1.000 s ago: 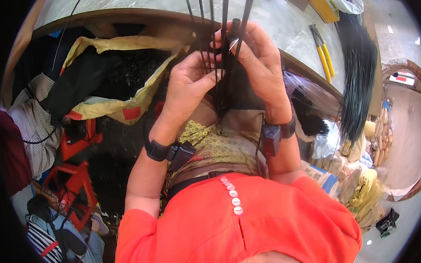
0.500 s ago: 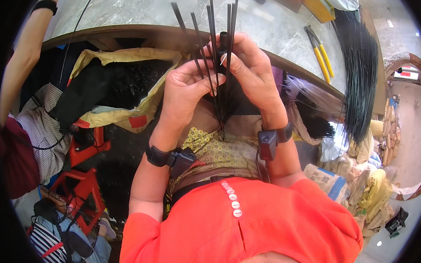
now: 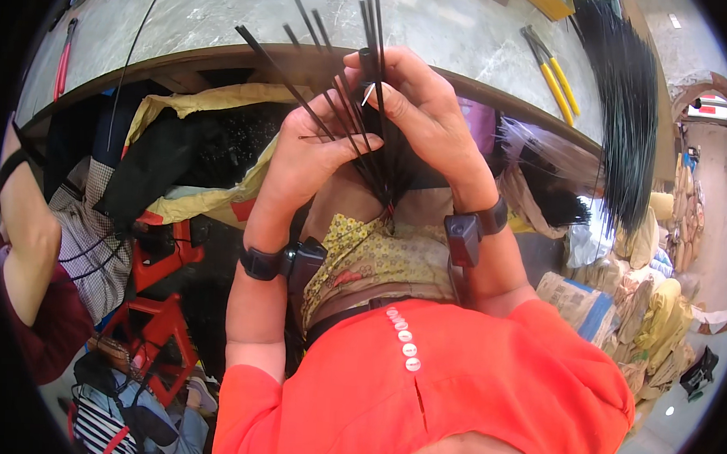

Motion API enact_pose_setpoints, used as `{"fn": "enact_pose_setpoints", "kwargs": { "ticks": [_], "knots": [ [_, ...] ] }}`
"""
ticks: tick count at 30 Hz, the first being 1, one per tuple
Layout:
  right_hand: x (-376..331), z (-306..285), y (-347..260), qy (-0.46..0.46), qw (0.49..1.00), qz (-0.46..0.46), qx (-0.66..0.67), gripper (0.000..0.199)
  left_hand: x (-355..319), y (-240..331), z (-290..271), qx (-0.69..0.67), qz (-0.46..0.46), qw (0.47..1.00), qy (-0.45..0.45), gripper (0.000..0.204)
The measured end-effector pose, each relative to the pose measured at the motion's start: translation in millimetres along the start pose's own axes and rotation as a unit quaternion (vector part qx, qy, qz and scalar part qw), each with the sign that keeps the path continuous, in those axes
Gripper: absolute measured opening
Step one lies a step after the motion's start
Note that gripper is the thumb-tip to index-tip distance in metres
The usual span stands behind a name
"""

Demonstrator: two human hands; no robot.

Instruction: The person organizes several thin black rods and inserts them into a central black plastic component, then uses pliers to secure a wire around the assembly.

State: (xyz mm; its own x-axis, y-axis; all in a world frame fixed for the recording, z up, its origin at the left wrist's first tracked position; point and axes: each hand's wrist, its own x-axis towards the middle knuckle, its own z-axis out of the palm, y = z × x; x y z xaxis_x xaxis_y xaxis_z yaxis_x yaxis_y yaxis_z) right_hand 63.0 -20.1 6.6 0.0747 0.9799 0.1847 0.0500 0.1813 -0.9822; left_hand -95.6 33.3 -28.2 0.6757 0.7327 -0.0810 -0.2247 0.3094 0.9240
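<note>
A bundle of thin black rods [image 3: 264,54] fans out above my lap, gathered together at its lower end. My left hand [image 3: 312,148] is closed round some of them, its thumb lying across several rods. Opposite it, my right hand [image 3: 421,108] pinches the upright rods and a short black tube [image 3: 365,65] with an open top. A small white sliver [image 3: 368,94] shows by my right thumb; I cannot make out what it is. Yellow flowered cloth [image 3: 378,256] covers my lap below the bundle.
A grey worktop [image 3: 226,18] spans the far side, with yellow-handled pliers [image 3: 558,85] and a large bunch of black strands [image 3: 624,117] at right. A yellow-edged sack [image 3: 182,101] stands open at left. Red stools [image 3: 160,340] and a co-worker's arm [image 3: 35,221] are further left.
Some rods have spread further left, and my left hand has shifted slightly left with them. My right hand has moved a little left with the tube. The co-worker's arm has dropped off the worktop.
</note>
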Motion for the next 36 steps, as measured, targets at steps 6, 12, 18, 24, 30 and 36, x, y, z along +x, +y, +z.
{"fn": "enact_pose_setpoints", "kwargs": {
  "ticks": [6,12,18,24,30,36],
  "knots": [
    [2,-3,4,-0.018,1.0,-0.019,-0.015,0.029,0,-4,-4,0.022,-0.008,1.0,-0.002,0.021],
    [2,-5,6,-0.034,0.999,0.012,-0.009,0.032,-3,1,-8,0.063,-0.011,0.998,-0.016,0.02],
    [2,-1,5,-0.035,0.999,0.006,-0.004,0.031,-8,-1,-7,0.102,0.004,0.994,0.028,0.018],
    [3,3,8,-0.028,0.999,-0.02,0.007,0.029,-14,-6,-5,0.09,0.026,0.994,0.065,0.018],
    [3,2,5,-0.047,0.999,-0.011,0.008,0.033,-15,-12,-12,-0.014,0.021,0.998,0.05,0.026],
    [4,1,8,-0.046,0.999,-0.016,0.011,0.032,-15,-12,-11,-0.043,0.023,0.997,0.059,0.027]
  ]
}}
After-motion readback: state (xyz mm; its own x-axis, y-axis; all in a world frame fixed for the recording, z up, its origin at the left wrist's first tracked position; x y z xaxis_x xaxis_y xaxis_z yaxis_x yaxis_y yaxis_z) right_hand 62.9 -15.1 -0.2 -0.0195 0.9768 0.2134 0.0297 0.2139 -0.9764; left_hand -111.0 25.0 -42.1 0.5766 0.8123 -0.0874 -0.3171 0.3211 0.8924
